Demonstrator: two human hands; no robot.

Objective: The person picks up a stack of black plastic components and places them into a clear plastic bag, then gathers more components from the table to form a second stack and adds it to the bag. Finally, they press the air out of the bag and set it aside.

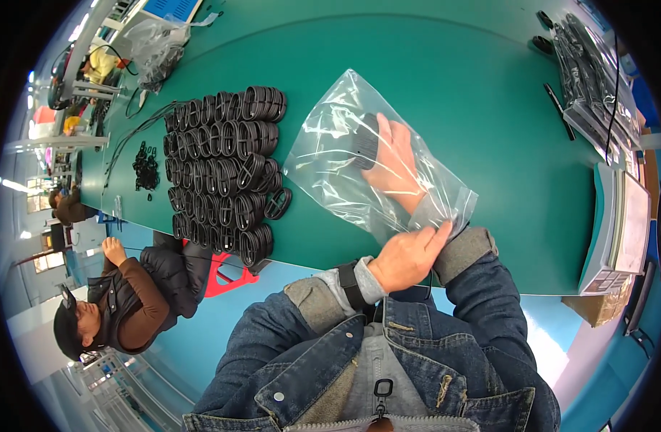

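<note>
Standing closest are the person's denim sleeves, coming up from the lower edge over the near rim of the green table (489, 108). The left hand (408, 255) pinches the open mouth of a clear plastic bag (330, 122) at the table's near edge, thumb and fingers closed on the film. The right hand (395, 164) is pushed inside that bag, its forearm passing through the mouth; the fingers curl around a black cable coil (366, 142) deep in the bag, holding it against the table through the plastic. The bag lies flat and crumpled on the table, slanting from the near edge toward the middle.

Just to the left of the bag sits a stack of black coiled cables (226, 169), bundled in several tight rows, the nearest bundles close to the bag but apart from it. Further left lies a small heap of black ties (145, 168), with loose black wire trailing beside it.

At the far end of the table a second plastic bag (156, 47) rests, crumpled, with dark contents. Along the right side is a grey tray (597, 108) loaded with long black parts, and nearer, a pale grey machine (615, 230).

Off the table on the left, another person in a brown sleeve and dark vest (118, 302) sits beside a red stool (226, 277).
</note>
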